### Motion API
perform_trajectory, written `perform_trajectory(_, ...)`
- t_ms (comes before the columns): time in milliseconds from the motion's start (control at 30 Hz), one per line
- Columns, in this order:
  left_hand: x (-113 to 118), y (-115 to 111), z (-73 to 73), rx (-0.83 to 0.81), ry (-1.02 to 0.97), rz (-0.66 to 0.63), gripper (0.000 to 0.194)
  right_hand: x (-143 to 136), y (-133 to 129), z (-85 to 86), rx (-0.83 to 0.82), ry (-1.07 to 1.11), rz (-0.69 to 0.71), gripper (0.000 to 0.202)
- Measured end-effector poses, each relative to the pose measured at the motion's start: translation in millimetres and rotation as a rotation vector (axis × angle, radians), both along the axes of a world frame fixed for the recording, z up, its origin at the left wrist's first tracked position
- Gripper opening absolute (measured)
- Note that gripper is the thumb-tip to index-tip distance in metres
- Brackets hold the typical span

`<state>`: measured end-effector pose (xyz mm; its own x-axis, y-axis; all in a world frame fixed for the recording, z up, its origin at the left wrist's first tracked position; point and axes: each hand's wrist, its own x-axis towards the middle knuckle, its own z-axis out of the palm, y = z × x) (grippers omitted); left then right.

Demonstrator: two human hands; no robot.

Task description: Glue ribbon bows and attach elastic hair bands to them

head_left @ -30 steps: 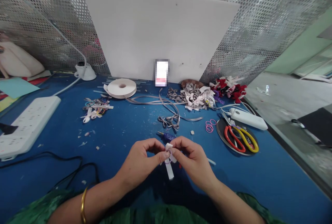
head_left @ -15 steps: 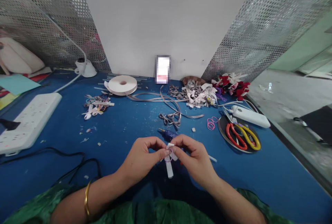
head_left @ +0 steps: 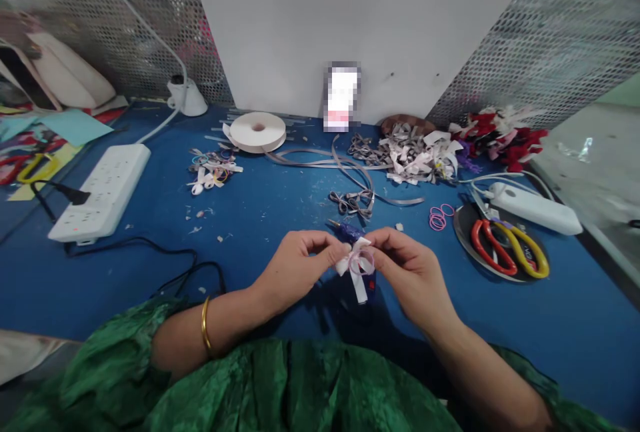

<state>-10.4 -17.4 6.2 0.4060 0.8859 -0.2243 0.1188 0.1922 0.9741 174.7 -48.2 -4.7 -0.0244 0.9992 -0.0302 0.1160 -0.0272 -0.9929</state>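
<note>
Between my two hands is a white ribbon bow (head_left: 358, 279) with a pale purple hair tie (head_left: 362, 262) looped at its middle. My left hand (head_left: 300, 265) pinches the bow's left loop between thumb and fingers. On the other side my right hand (head_left: 413, 272) pinches its upper right part. One ribbon tail hangs down toward me. Just behind the bow lies a dark blue glue gun (head_left: 350, 232), its tip pointing left and its body partly hidden by my hands and the bow.
A white ribbon roll (head_left: 257, 131) and grey ribbon (head_left: 320, 164) lie at the back. Ribbon bows (head_left: 415, 152) are heaped back right. Scissors (head_left: 520, 249) rest on a round black dish; pink hair ties (head_left: 437, 219) lie beside it. A power strip (head_left: 103, 192) sits left.
The bow's loops now show spread apart, with the hair tie ring facing me more fully. Both hands still pinch it. The whole view has shifted, so things on the table appear higher and further right.
</note>
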Motion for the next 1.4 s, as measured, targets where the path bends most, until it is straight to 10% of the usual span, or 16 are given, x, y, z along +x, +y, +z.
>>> perform_trajectory(1400, -3.4, 0.8, 5.4, 0.114, 0.175, 0.081, 0.019, -10.4, 0.1, 6.4, -0.044, 0.016, 0.05, 0.013)
